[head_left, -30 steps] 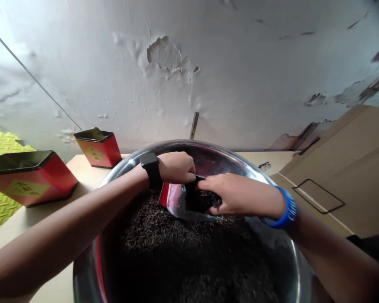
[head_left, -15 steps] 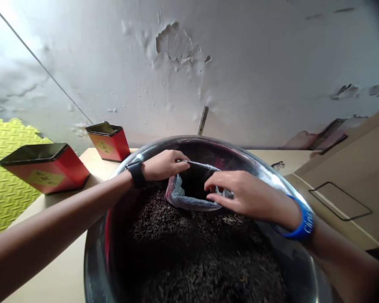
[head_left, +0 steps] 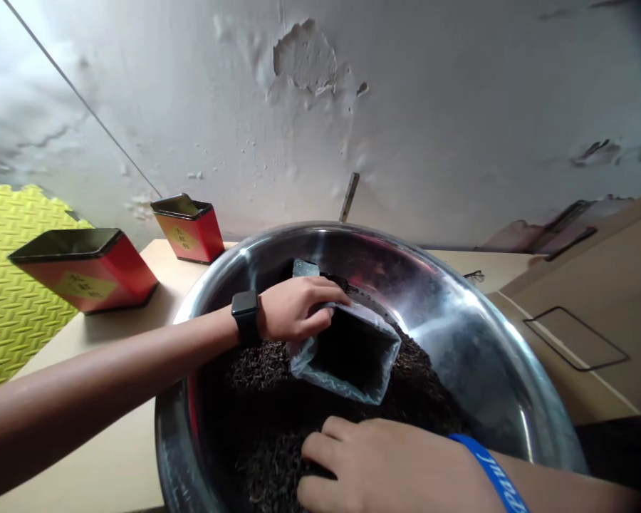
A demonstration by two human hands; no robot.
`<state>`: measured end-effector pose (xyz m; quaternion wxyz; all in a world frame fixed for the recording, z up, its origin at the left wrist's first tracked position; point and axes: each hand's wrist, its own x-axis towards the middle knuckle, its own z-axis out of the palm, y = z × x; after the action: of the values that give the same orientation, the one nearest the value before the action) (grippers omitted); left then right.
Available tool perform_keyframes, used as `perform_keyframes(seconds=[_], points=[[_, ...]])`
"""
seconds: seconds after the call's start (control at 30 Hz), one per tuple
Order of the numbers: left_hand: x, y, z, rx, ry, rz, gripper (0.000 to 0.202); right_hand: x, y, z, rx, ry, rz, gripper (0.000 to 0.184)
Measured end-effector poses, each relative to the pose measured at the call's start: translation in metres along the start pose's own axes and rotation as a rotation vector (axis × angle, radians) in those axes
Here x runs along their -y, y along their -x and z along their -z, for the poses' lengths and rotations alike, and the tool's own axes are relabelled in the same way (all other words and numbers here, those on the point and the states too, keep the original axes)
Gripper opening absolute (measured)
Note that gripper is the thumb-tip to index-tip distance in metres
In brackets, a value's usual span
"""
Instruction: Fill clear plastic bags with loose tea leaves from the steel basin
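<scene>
A large steel basin [head_left: 518, 363] holds a heap of dark, twisted loose tea leaves [head_left: 267, 367]. In it stands a plastic-lined container [head_left: 347, 392], its squarish mouth tilted towards me and a pale liner folded over the rim; the inside is dark. My left hand [head_left: 304, 306], with a black watch on the wrist, is closed on the rim's far left side. Nearer to me, my right hand [head_left: 368, 463], wearing a blue wristband, lies low over the leaves with fingers apart and curved down. Its fingertips touch the leaves, and I see nothing held.
Two red tins with yellow labels stand open-topped at the left: a nearer tin [head_left: 85, 271] and a farther tin [head_left: 189, 228]. Behind my left hand shows a translucent piece [head_left: 305, 268]. Glasses [head_left: 474, 276] and a cardboard box [head_left: 592, 299] are at the right. A peeling wall [head_left: 432, 128] rises behind.
My right hand has left the container's mouth and moved down towards me onto the leaves. The container now tips more towards me, with my left hand still on its rim.
</scene>
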<state>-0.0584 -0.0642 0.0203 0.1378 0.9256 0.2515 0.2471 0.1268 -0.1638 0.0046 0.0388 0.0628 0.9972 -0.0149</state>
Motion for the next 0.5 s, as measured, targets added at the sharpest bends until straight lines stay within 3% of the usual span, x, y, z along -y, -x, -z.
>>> perform_keyframes(seconds=[0.17, 0.27, 0.37, 0.5], points=[[-0.003, 0.001, -0.01, 0.125, 0.03, -0.089, 0.045, 0.003, -0.018, 0.0, 0.144, 0.063, -0.016, 0.017], [-0.005, -0.005, -0.015, 0.175, 0.02, -0.098, 0.044, -0.003, -0.018, 0.002, 0.108, -0.001, 0.074, 0.021], [-0.006, -0.019, -0.014, 0.248, 0.005, -0.038, 0.044, -0.012, -0.012, 0.009, 0.111, -0.059, 0.141, 0.014], [-0.004, -0.044, -0.007, 0.409, -0.012, 0.087, 0.045, -0.02, -0.005, 0.021, 0.152, -0.085, 0.099, 0.008]])
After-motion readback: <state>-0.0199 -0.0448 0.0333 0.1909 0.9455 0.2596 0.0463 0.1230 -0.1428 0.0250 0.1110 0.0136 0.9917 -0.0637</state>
